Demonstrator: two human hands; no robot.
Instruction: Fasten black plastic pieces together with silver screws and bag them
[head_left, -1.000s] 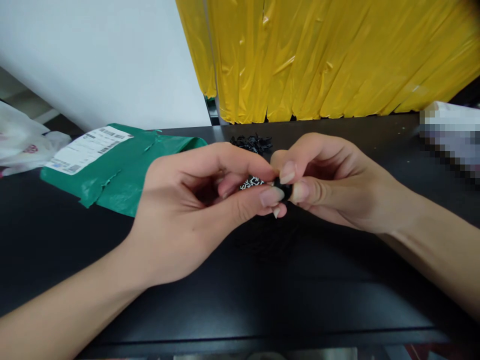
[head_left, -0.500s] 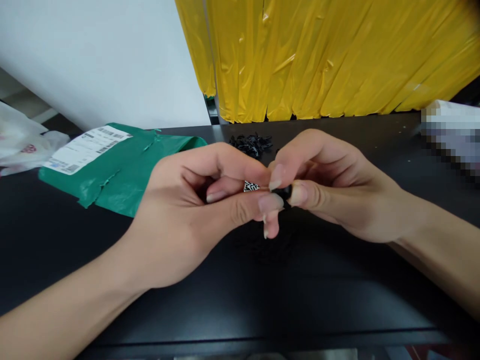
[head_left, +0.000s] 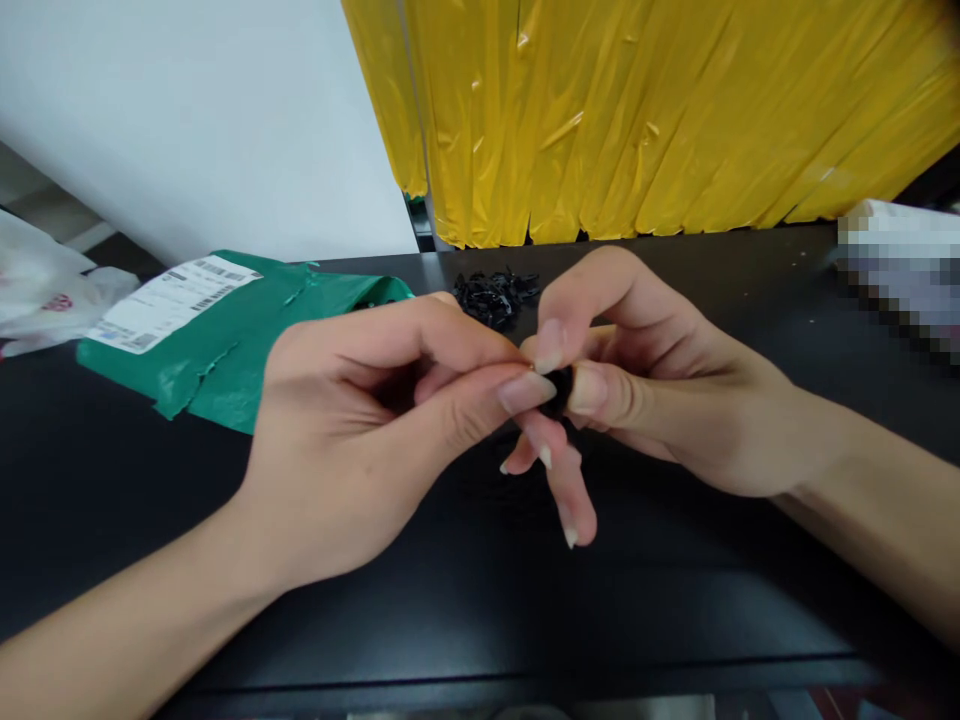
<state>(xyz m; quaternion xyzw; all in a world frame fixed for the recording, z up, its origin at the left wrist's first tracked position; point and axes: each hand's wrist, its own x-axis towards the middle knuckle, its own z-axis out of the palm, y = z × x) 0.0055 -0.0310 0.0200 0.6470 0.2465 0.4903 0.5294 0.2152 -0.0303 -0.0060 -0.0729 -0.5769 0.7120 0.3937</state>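
A small, rounded black piece (head_left: 557, 391) is pinched between the fingertips of both hands in the middle of the view. My left hand (head_left: 367, 430) is closed, its thumb and index finger pressed together at the piece's left side. From the right, my right hand (head_left: 675, 400) grips the same piece between thumb and index finger. Fingers cover most of it, so its kind cannot be made out. Just behind the hands, a heap of small, shiny black plastic-looking bits (head_left: 495, 298) lies on the black table (head_left: 480, 610).
A torn green mailing bag (head_left: 225, 365) with a white label lies at the left, beside a whitish plastic bag (head_left: 52, 285). Yellow plastic sheeting (head_left: 600, 130) and a white panel (head_left: 210, 120) stand at the back. A blurred-out object (head_left: 900, 260) sits at the far right.
Both hands have shifted slightly left, still on the black piece. Fingers below the left thumb have extended further downward. A black-and-white patterned bit between the left fingers is now hidden.
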